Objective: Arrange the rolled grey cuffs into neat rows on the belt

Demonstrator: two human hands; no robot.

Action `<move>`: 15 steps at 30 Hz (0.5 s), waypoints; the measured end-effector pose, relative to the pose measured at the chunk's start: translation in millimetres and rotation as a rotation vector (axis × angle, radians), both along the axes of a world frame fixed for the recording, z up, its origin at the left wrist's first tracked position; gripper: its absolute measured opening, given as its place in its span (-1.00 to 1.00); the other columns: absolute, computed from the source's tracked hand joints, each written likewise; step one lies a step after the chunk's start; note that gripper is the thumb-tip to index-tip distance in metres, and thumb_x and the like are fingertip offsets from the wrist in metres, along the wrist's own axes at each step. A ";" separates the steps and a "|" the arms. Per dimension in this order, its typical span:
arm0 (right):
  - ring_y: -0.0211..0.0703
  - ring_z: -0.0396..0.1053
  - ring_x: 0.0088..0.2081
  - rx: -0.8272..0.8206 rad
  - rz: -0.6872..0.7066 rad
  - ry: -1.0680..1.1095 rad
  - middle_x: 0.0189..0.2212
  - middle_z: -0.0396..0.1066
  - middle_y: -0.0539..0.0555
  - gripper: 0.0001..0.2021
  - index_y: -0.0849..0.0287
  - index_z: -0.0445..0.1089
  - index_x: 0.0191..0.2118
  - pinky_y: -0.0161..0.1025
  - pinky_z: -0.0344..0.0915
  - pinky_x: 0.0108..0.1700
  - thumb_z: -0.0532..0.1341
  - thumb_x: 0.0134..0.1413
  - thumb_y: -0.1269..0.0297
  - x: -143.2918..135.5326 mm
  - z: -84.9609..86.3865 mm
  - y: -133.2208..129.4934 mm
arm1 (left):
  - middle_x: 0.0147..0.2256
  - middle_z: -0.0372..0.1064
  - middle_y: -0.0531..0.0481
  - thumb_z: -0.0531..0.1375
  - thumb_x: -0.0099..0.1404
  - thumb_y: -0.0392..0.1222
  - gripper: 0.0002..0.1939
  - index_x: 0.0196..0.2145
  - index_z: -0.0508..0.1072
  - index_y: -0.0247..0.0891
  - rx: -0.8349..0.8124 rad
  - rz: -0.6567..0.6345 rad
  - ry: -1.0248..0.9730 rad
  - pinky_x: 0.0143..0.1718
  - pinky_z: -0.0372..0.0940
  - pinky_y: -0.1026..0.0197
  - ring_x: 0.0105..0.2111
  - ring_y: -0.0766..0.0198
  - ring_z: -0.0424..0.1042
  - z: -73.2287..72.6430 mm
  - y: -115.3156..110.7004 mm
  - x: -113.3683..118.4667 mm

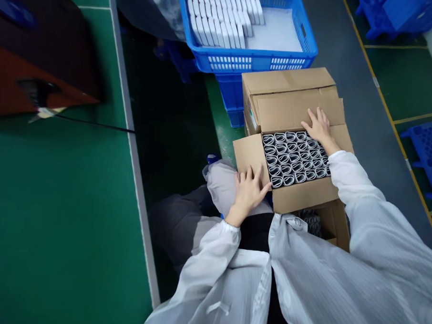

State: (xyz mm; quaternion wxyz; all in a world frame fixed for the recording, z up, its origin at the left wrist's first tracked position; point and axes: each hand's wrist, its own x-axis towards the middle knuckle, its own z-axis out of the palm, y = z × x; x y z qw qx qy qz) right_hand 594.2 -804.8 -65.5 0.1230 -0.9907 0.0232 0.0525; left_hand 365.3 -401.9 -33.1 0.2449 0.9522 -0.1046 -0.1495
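In front of me stands an open cardboard box, its flaps folded outward. Rows of small grey-rimmed rolled or folded pieces fill it, standing on end; their exact kind I cannot make out. My left hand lies with fingers spread on the box's left flap. On the far flap rest the fingers of my right hand, also spread, with its wrist over the box's far right corner. Neither hand holds anything.
A blue plastic crate with rows of white flat pieces stands beyond the box. Another cardboard box sits behind, and a lower open one nearer me. A green table with a black cable lies left. Blue pallets are right.
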 end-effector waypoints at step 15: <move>0.49 -0.28 0.72 -0.161 -0.227 0.081 0.72 -0.20 0.36 -0.23 0.25 0.06 0.71 0.44 -0.15 0.70 0.13 0.59 0.02 -126.0 17.3 -58.8 | 0.73 -0.24 -0.08 0.01 0.57 0.20 -0.10 0.71 -0.10 -0.11 -0.090 -0.194 -0.207 0.67 -0.57 -0.63 0.74 -0.16 -0.22 -36.4 -47.2 170.0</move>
